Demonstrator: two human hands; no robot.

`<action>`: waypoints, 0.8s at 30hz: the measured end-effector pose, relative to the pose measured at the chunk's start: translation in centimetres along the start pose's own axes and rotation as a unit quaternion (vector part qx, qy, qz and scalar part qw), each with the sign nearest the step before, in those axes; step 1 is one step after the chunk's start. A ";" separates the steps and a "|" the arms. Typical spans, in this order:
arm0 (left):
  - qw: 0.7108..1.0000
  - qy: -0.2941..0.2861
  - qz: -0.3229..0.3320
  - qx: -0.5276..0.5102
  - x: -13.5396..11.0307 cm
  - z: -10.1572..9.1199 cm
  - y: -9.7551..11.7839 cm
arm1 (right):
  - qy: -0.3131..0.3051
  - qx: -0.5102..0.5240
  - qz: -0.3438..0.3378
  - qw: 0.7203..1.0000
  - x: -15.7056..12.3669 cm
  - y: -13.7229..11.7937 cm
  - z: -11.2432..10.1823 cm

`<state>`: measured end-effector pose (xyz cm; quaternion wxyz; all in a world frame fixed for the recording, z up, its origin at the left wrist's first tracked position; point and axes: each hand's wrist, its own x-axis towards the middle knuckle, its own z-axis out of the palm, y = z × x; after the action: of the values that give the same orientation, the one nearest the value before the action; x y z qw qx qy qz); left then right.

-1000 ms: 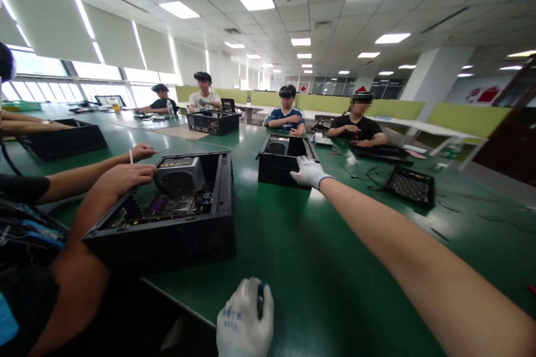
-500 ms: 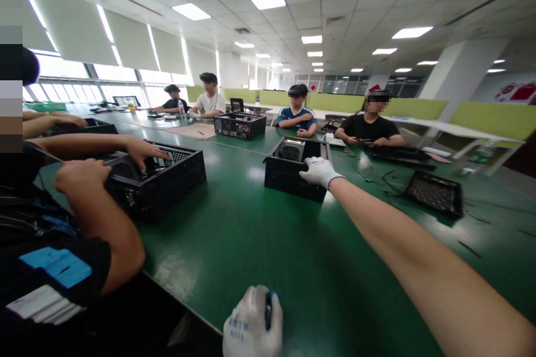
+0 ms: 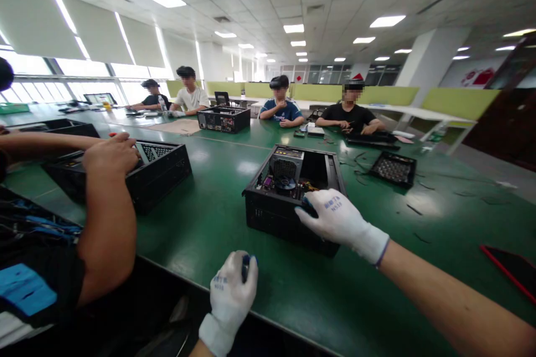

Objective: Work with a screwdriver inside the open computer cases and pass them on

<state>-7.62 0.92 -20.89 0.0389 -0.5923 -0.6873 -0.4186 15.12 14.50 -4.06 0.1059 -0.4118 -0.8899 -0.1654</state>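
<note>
My right hand (image 3: 341,220), in a white glove with blue print, grips the near right rim of an open black computer case (image 3: 268,212), thumb outside and fingers over the edge. Inside that case show a power supply (image 3: 288,154), a round fan (image 3: 285,183) and some coloured wires. At the table's near edge my left hand (image 3: 232,290), gloved the same way, is closed around a small dark object with a blue end (image 3: 245,269). Most of this object is hidden by the glove, so its kind is unclear.
Left of me a co-worker's hand (image 3: 111,156) works over another black case (image 3: 163,173). A third case (image 3: 224,119) stands farther back. On the right lie a black mesh panel (image 3: 393,168), scattered dark strips and a red-edged dark panel (image 3: 513,273). Several people sit across the green table (image 3: 201,206).
My right hand has drawn the computer case nearer over the table. The view has turned right. My left hand still holds the dark object. The neighbour's hands have shifted over their case.
</note>
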 end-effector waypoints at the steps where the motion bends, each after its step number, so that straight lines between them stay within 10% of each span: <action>1: 1.000 0.000 0.002 -0.020 0.2 -0.9 0.5 | 0.006 0.008 -0.007 1.000 -1.6 -0.4 -0.7; 10: 0.983 -0.044 0.151 -0.093 5.5 -11.9 9.6 | 0.018 0.102 -0.045 0.994 -11.5 -2.6 -4.8; 15: 0.958 -0.187 0.208 -0.061 7.6 -12.1 12.6 | 0.030 0.140 -0.057 0.988 -14.8 -3.8 -6.3; 24: 0.898 -0.298 0.321 0.035 4.3 -12.5 13.3 | 0.072 0.195 -0.044 0.977 -18.2 -5.1 -8.2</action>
<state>-3.18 -4.21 -3.45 -0.0143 -0.8761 -0.4535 -0.1629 23.28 -4.37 -3.49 0.2404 -0.3305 -0.9124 -0.0227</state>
